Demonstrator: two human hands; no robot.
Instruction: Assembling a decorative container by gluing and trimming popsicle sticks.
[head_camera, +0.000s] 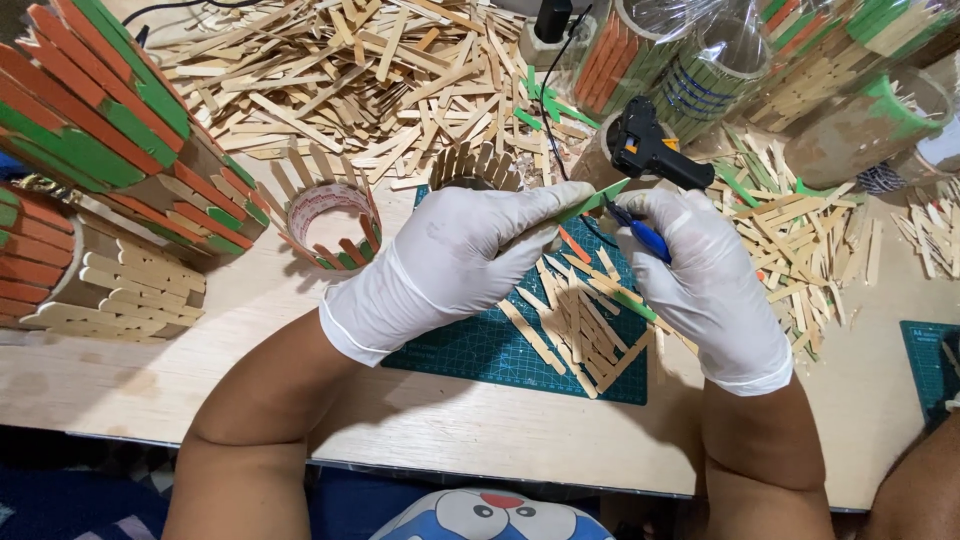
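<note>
At the far left of the pale wooden surface (120, 385) stand round holders (100, 160) clad in flat craft sticks, some bare wood, some painted orange and green. Next to them sits a tape ring (332, 225) with short sticks fixed upright around it. Over the green cutting mat (470, 345), the gloved left hand (450, 260) is closed around one end of a thin green-painted stick (590, 203), pinching it near the tip. The gloved right hand (705, 270) grips a small blue-handled cutter (640, 235) whose jaws meet that stick. Thin wood may split unevenly or shoot a sharp offcut, and the smooth gloves could let the stick twist under the bite. Behind the hands lies a black glue gun (650, 150), its nozzle close enough to burn a careless wrist. Loose cut sticks (575, 330) litter the mat.
</note>
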